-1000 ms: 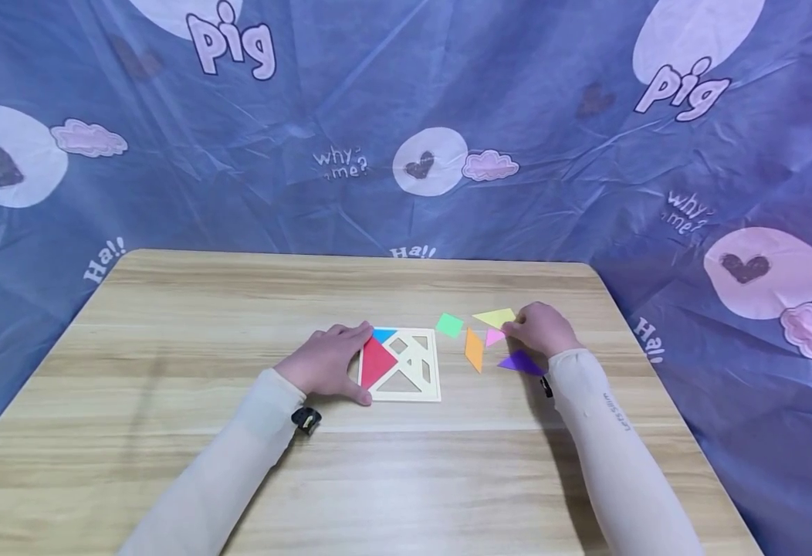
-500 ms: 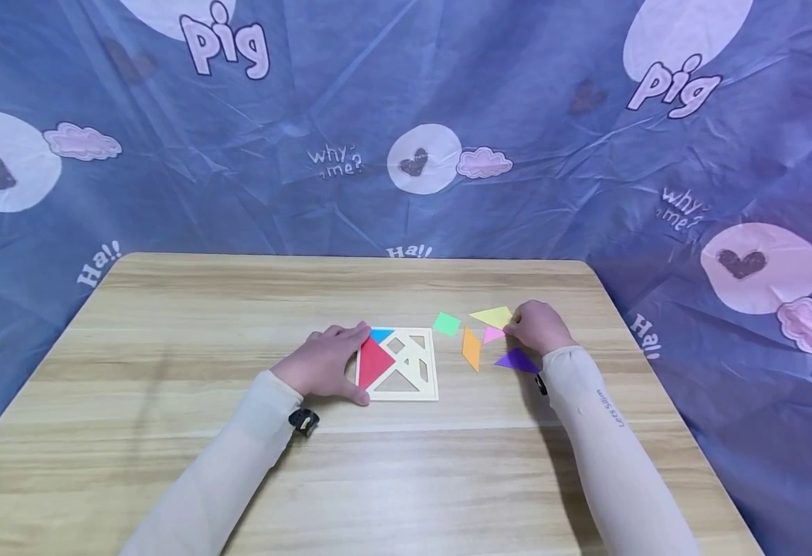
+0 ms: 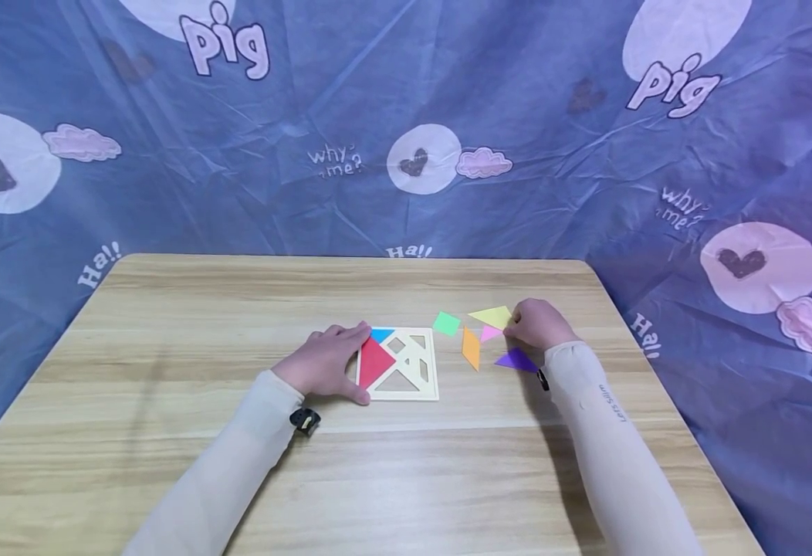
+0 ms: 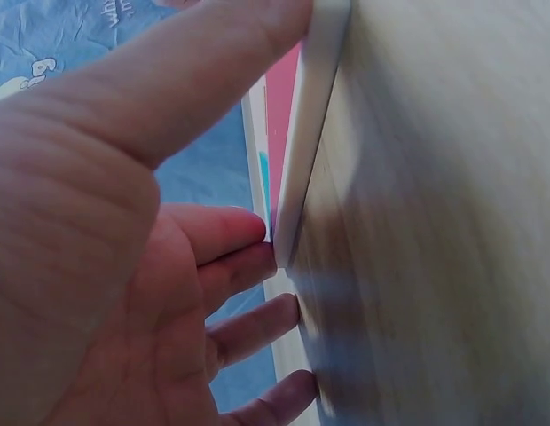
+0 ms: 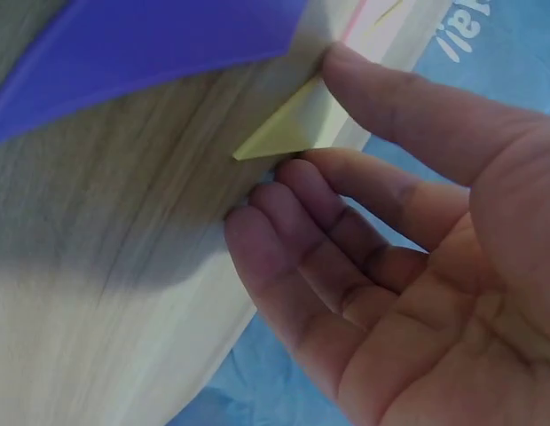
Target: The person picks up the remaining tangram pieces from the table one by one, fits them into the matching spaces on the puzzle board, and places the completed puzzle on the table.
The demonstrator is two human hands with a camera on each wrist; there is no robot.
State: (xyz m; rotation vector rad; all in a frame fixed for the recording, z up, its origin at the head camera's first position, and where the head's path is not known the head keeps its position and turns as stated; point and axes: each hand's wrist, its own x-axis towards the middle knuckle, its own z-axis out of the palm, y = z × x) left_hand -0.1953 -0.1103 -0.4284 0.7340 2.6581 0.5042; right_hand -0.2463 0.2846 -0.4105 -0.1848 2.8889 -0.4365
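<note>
My left hand [image 3: 326, 361] holds the left side of a pale tangram tray [image 3: 436, 378], with the thumb at its near corner and the fingertips [image 4: 257, 257] at its far corner. A red triangle [image 3: 375, 361] and a blue piece [image 3: 382, 335] lie in the tray; its other cut-outs show bare. At the right, my right hand [image 3: 539, 323] pinches the end of a yellow triangle [image 5: 293, 124] between thumb and index finger, the other fingers bent on the table. A pink triangle [image 3: 490, 333] lies against the yellow one, near the thumb. The hand covers part of the yellow piece.
Between tray and right hand lie a green square [image 3: 447, 323] and an orange parallelogram [image 3: 471, 349]. A purple triangle [image 3: 515, 361] lies in front of the right hand, partly under the wrist. Blue printed cloth [image 3: 274, 193] hangs behind the wooden table [image 3: 239, 293].
The pink triangle and the yellow triangle have shifted slightly left by the right hand. The left hand and the tray stay put; the head view has shifted a little.
</note>
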